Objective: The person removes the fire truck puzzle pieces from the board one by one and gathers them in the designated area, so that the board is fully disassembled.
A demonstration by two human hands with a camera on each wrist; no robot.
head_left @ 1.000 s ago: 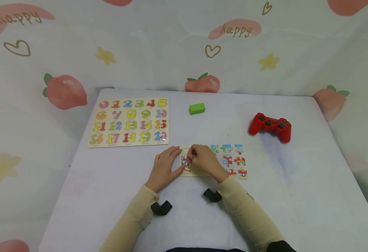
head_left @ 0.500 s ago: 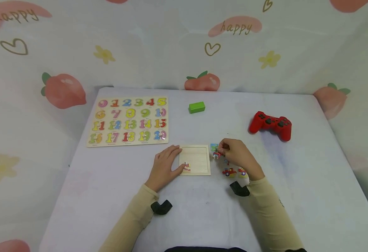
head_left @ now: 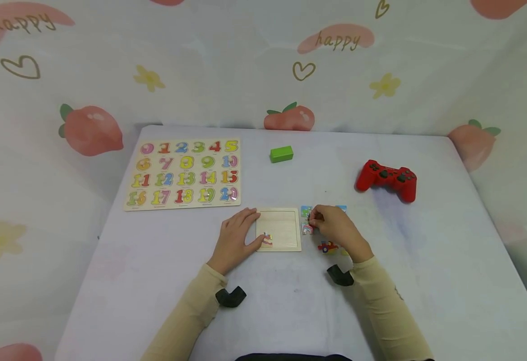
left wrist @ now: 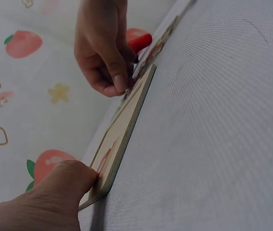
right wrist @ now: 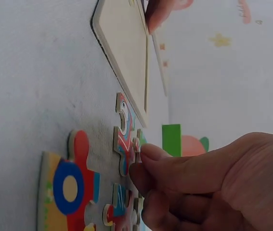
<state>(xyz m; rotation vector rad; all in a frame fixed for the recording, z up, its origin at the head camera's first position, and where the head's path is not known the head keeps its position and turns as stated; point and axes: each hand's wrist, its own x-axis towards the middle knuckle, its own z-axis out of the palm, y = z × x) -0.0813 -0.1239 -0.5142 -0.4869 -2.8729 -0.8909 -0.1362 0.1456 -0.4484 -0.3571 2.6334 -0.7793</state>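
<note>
In the head view my left hand (head_left: 236, 241) rests at the left edge of a shallow wooden puzzle board (head_left: 283, 248), fingers extended. Its thumb (left wrist: 81, 174) lies at a small pink-and-yellow puzzle piece (head_left: 268, 240) in the board's lower left corner. Just right of the board, my right hand (head_left: 339, 228) pinches with curled fingers at the upper edge of a red-and-blue puzzle piece (right wrist: 125, 130), which sits low at the table. Several other pieces, among them a red vehicle piece (right wrist: 76, 185), lie under and around this hand, partly hidden by it.
A number board (head_left: 184, 175) with coloured numerals lies at the back left. Behind the puzzle stands a green block (head_left: 282, 154). A red game controller (head_left: 386, 181) sits at the back right. A printed curtain (head_left: 227, 65) hangs along the table's far edge.
My right hand has moved from the board's left side to the loose pieces at right, carrying the red-and-blue piece off the board and lowering it beside the board. My left hand has stayed put.
</note>
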